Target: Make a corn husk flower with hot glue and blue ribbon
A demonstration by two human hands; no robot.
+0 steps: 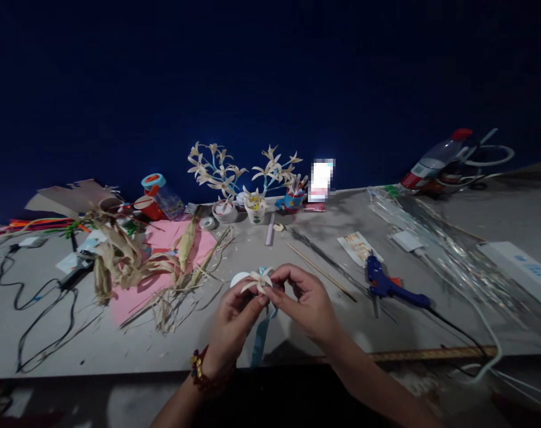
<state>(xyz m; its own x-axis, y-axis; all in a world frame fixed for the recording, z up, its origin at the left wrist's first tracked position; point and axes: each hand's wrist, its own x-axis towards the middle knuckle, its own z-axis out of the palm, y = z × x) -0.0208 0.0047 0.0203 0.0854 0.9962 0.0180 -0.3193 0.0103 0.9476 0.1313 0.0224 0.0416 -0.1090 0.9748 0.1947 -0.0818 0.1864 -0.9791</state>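
Note:
Near the table's front edge, a small cream-coloured flower point(260, 280) of husk-like petals sits between my two hands. My left hand point(235, 315) pinches it from the left, thumb and fingertips at the petals. From the right, my right hand point(308, 302) is closed on the same flower with thumb and forefinger. A light blue ribbon point(260, 342) hangs below the flower toward the table edge. Part of a round white object point(239, 278) shows behind my left fingers. The flower's stem is mostly hidden by the fingers.
Dried corn husks point(128, 255) lie on pink paper point(132, 297) at left. Behind stand finished flower branches point(214, 169) in pots and a lit phone point(320, 180). To the right are a wooden stick point(321, 271), thin wires point(328, 255), a blue glue gun point(393, 288) and a power strip point(520, 270).

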